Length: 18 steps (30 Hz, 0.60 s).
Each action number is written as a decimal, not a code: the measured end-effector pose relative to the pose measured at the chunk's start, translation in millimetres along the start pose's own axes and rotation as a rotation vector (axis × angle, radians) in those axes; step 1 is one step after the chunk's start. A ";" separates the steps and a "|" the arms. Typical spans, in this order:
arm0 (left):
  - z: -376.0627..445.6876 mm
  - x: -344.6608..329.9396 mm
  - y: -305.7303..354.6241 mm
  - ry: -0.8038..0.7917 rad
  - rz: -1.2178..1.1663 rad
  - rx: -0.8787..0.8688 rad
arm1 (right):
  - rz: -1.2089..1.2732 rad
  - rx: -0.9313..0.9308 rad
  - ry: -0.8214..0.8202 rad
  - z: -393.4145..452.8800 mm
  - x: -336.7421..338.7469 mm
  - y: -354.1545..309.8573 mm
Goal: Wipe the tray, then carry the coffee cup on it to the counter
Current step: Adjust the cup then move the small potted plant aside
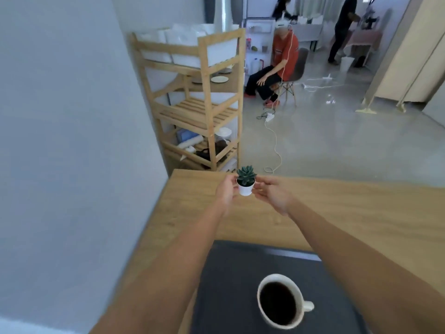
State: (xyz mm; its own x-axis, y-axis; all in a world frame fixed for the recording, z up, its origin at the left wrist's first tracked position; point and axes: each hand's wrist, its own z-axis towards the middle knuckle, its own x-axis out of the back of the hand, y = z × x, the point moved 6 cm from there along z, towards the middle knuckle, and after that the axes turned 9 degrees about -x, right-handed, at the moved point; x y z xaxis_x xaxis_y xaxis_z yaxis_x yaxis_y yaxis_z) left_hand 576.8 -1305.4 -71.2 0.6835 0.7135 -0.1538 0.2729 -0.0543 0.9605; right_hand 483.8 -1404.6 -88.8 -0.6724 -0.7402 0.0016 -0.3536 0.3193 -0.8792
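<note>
A dark grey tray (231,273) lies on the wooden table (349,208) close to me. A white coffee cup (280,301) full of black coffee stands on the tray, handle to the right. Farther out, near the table's far edge, both hands hold a small white pot with a green succulent (245,182). My left hand (225,192) grips its left side and my right hand (272,194) touches its right side. Whether the pot rests on the table or hangs just above it I cannot tell.
A grey wall (72,141) runs along the table's left. Beyond the table stands a wooden shelf unit (204,112) with plates and boxes. A white cable (274,141) trails on the floor. One person sits on a chair (277,66); others stand farther back.
</note>
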 end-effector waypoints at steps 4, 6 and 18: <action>39.0 93.6 3.6 0.115 -0.050 0.011 | -0.056 0.004 -0.120 40.1 -99.5 -17.0; 58.2 129.9 -0.1 0.138 -0.065 0.030 | -0.076 -0.011 -0.130 57.7 -136.3 -20.5; 137.3 214.2 -24.5 0.195 -0.199 0.117 | -0.132 -0.082 -0.114 160.0 -219.7 -24.4</action>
State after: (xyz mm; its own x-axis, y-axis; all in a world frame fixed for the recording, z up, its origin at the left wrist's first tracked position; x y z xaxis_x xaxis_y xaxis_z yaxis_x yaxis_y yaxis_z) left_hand 809.5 -1247.1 -159.5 0.4689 0.8384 -0.2777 0.4722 0.0278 0.8811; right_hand 744.2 -1344.4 -144.0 -0.5402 -0.8397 0.0561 -0.4885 0.2586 -0.8334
